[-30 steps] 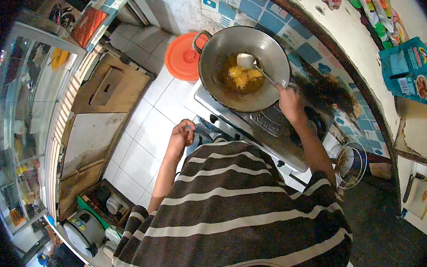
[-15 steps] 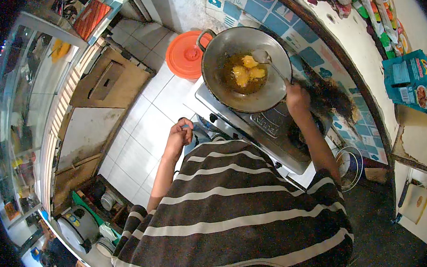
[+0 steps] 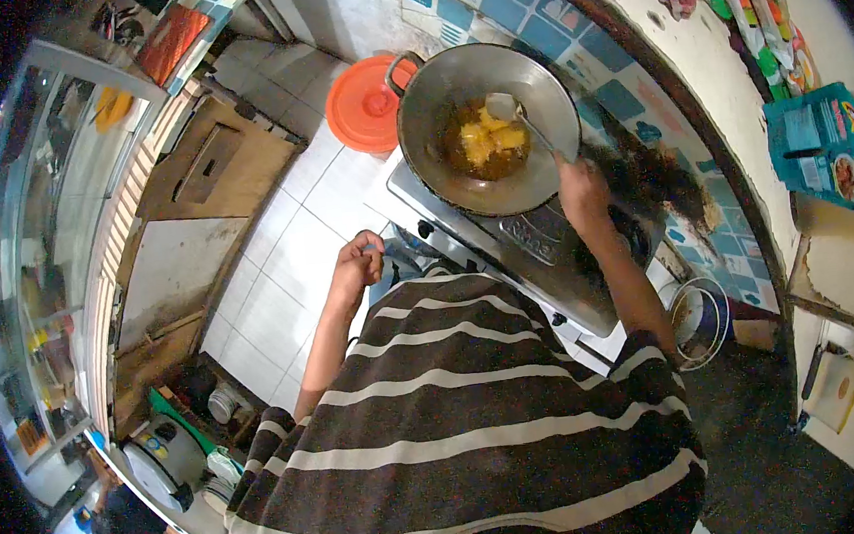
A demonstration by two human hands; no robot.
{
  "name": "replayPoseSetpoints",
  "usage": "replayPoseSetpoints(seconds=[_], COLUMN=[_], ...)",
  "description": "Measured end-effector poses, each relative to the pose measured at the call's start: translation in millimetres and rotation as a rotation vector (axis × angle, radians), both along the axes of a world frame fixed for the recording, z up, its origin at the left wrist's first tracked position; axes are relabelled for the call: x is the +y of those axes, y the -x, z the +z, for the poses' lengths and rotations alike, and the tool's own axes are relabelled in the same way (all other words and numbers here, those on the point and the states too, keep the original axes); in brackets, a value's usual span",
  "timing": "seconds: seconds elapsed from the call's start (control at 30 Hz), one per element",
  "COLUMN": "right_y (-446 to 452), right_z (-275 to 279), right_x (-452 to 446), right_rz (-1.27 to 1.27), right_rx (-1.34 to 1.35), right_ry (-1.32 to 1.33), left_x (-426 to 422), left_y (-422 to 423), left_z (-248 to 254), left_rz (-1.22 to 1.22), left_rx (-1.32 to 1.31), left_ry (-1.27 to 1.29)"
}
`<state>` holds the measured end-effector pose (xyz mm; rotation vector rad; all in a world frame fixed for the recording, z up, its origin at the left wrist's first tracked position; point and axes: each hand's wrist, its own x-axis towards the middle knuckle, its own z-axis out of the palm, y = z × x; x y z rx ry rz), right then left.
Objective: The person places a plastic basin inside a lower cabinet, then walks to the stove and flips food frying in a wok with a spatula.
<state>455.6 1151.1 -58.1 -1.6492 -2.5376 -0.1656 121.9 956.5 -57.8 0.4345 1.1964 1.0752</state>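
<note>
My right hand (image 3: 583, 192) is closed around the handle of a metal spatula (image 3: 537, 136). The spatula's blade is inside a wide wok (image 3: 426, 157), at the far edge of the oil and touching or close to the food. Several golden-yellow fritters (image 3: 489, 140) lie bunched together in bubbling brown oil at the bottom of the wok. My left hand (image 3: 356, 262) hangs in front of my body, fingers curled in, with nothing visible in it. It is apart from the stove.
The wok stands on a gas stove (image 3: 574, 290) along a tiled wall (image 3: 569, 30). An orange lidded bucket (image 3: 366, 106) is on the floor left of the wok. A teal packet (image 3: 819, 151) and sachets hang at right. A glass cabinet (image 3: 54, 246) lines the left, a person (image 3: 131, 516) beyond.
The spatula blade has shifted left and slightly up in the wok, and the fritters sit closer together. My right hand moved slightly left. The left hand keeps its curled pose.
</note>
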Motion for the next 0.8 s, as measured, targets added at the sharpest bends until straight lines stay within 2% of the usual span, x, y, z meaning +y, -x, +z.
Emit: replayPoseSetpoints(seconds=[0.07, 0.23, 0.33, 0.53, 0.6, 0.7, 0.8], right_y=[-6, 6, 13, -21, -21, 1, 19], right_z=[-5, 22, 42, -17, -36, 21, 29], right_x=[-1, -7, -22, -53, -68, -95, -115], right_rz=[-0.058, -0.152, -0.306, -0.144, -0.211, -0.469, -0.609], right_rx=[-0.038, -0.117, 0.093, 0.333, 0.658, 1.110, 1.226], right_ry=[0.059, 0.228, 0.354, -0.018, 0.315, 0.871, 0.876], left_x=[2, 2, 3, 20, 28, 36, 43], left_y=[-2, 0, 1, 15, 21, 36, 43], left_z=[7, -4, -4, 6, 13, 4, 6], left_rz=[-0.001, -0.014, -0.042, -0.122, -0.150, -0.170, -0.189], left_rx=[-0.002, -0.034, -0.001, -0.018, -0.016, -0.013, -0.043], left_ry=[0.004, -0.001, -0.019, 0.031, 0.041, 0.030, -0.020])
